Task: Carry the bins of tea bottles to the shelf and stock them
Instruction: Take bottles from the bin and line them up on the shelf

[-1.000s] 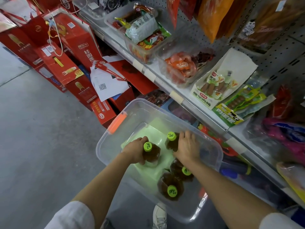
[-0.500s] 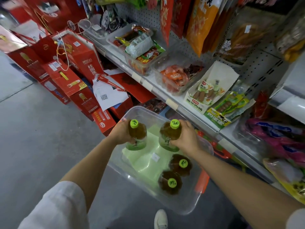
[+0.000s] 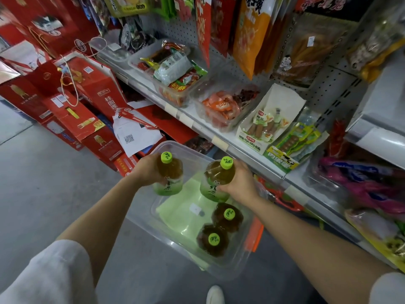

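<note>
A clear plastic bin with an orange latch sits on the floor below the shelf. My left hand grips a tea bottle with a green cap, held upright above the bin. My right hand grips a second tea bottle beside it, also above the bin. Two more tea bottles stand in the bin's near right corner on a pale green liner.
A white shelf to the right carries clear trays of snacks and sausage packs. Snack bags hang on the pegboard above. Red gift boxes are stacked on the floor at left. My shoe is below the bin.
Both hands have lifted a bottle each out of the bin and raised them a little higher. The view has tilted up toward the shelf.
</note>
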Tool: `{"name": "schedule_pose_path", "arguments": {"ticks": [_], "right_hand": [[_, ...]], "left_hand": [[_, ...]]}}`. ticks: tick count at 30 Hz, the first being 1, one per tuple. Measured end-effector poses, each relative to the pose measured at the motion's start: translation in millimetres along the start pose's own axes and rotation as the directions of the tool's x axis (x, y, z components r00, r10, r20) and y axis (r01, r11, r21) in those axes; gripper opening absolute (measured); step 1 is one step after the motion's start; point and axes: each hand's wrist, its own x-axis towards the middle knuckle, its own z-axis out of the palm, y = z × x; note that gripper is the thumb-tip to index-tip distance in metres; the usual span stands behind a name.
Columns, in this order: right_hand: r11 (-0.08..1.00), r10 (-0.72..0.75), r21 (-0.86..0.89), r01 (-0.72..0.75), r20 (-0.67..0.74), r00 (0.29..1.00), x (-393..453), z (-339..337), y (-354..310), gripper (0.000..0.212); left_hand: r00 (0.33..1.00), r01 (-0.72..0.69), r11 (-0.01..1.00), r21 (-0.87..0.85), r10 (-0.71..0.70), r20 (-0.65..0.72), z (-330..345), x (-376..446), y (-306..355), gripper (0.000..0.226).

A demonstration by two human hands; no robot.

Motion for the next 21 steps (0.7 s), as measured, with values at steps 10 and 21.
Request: {"name": "schedule_pose_path", "arguments": {"ticks": [10,21], "right_hand": [[0.974,0.048,0.222,-0.042,-0.022,0.999,-26.5,-106.3,-19.6,0.095],[0.863,0.020,0.499,0.076,-0.183,0.983,-180.7,-319.1,9.5,0.084]], "left_hand": [[0.999,-0.030,0.879,-0.475,0.020,-0.027,-52.2,-46.4,67.5,0.091],[0.910,-0.383,0.768,-0.514,0.408,-0.069,-103.6,-190.2,280.1,0.079]]}}
